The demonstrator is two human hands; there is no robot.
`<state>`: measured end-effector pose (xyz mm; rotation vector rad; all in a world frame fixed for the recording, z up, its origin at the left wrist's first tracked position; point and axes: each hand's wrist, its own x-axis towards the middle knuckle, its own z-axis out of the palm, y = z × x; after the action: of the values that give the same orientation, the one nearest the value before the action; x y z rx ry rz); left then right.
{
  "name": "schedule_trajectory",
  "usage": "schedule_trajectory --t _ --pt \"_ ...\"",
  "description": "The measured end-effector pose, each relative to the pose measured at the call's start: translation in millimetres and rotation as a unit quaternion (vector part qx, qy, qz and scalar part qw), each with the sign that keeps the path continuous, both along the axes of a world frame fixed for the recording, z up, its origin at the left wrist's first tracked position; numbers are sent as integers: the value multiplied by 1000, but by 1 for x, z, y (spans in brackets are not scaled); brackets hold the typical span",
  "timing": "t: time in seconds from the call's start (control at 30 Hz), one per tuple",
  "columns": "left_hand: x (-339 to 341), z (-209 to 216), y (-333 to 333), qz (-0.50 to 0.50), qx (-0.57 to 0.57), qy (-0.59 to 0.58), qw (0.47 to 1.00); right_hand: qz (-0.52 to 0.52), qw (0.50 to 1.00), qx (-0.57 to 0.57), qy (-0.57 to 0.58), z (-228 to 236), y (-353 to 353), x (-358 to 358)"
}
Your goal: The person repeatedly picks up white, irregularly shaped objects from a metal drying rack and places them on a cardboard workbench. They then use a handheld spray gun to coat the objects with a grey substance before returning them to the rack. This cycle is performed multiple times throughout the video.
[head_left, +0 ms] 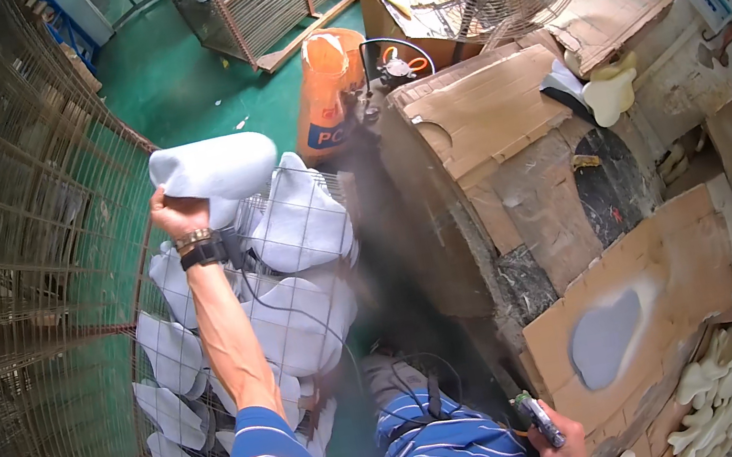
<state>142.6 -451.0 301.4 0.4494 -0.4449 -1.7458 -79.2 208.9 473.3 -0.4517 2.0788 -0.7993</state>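
Over the far end of the wire rack (pixel 141 262), the left hand (pixel 180 213) grips a pale pad (pixel 225 165); more pale pieces (pixel 297 322) lie in the rack. Near the left edge of the table (pixel 481 107), the right hand (pixel 566 449) wraps a metal tool (pixel 540 422). Past its far left corner, an orange container (pixel 314 102) stands (contents unclear).

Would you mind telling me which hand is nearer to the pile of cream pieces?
Right: the right hand is left of the pile; the left hand, holding a grey piece, is farther off toward the upper left.
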Motion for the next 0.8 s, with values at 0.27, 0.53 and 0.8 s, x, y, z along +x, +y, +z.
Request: schedule_trajectory --t 0.27,0.53,0.8 --pt "153 -177 -1 223 307 -340 860 70 997 -24 -15 3 -33 -8" --pt "-34 -169 183 -59 178 -251 950 -14 999 -36 13 -1 -12 11" --pt "-174 -106 397 -462 43 -409 786 -165 970 -53 170 4 55 20"
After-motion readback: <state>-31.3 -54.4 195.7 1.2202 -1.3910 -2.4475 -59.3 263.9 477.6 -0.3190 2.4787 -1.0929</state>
